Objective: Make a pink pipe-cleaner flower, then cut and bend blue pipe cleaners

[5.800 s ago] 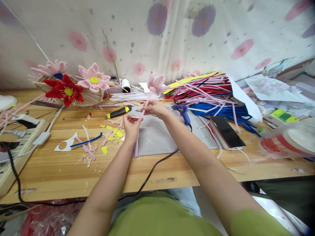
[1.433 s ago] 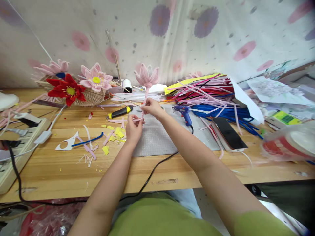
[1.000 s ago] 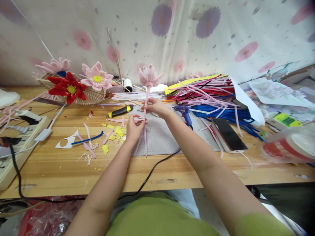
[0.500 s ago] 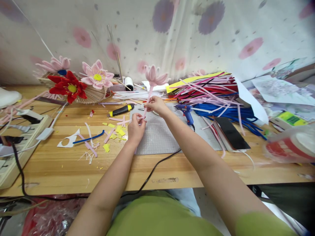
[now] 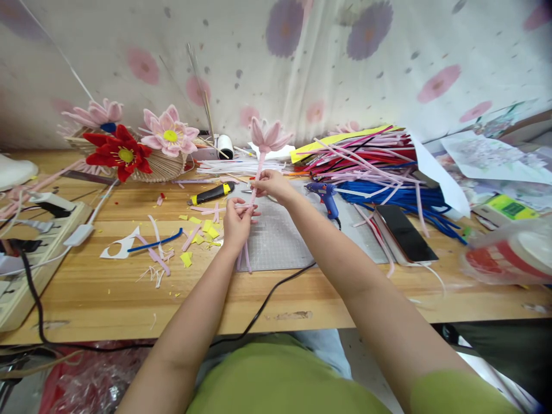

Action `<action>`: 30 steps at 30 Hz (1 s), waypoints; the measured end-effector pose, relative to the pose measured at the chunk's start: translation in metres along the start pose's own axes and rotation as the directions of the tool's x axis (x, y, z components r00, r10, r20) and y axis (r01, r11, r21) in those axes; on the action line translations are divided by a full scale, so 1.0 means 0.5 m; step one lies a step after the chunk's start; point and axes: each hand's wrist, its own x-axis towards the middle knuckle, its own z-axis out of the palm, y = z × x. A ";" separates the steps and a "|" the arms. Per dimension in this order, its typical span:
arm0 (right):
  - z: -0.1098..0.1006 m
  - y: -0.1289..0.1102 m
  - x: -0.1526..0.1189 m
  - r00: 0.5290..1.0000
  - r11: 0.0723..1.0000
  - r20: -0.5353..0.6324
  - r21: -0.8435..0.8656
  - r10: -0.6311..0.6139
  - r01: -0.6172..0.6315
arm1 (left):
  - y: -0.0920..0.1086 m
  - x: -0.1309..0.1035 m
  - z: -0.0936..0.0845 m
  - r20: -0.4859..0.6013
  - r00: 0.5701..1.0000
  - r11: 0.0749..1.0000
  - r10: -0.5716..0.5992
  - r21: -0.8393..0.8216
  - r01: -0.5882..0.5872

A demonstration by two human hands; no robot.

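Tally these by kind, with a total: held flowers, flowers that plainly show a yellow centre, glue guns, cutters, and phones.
Held pink flower: 1
Flowers with a yellow centre, the red bloom and the pale pink bloom: 2
Blue glue gun: 1
Yellow-and-black cutter: 1
Phone: 1
Total: 6

no legible text, markings on glue gun (image 5: 328, 201) too small
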 end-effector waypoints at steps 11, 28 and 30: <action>-0.017 -0.001 -0.004 0.986 0.966 0.164 0.256 -0.012 -0.031 | 0.010 0.003 0.002 0.113 0.991 0.951 -0.065 -0.295 0.096; 0.011 0.012 0.024 0.994 0.997 -0.093 0.037 -0.063 0.067 | -0.017 0.002 -0.001 -0.102 0.988 0.993 0.120 0.032 -0.117; 0.012 0.012 0.025 0.991 0.998 -0.116 -0.001 -0.065 0.066 | -0.016 -0.001 0.000 -0.093 0.986 0.990 0.135 0.060 -0.130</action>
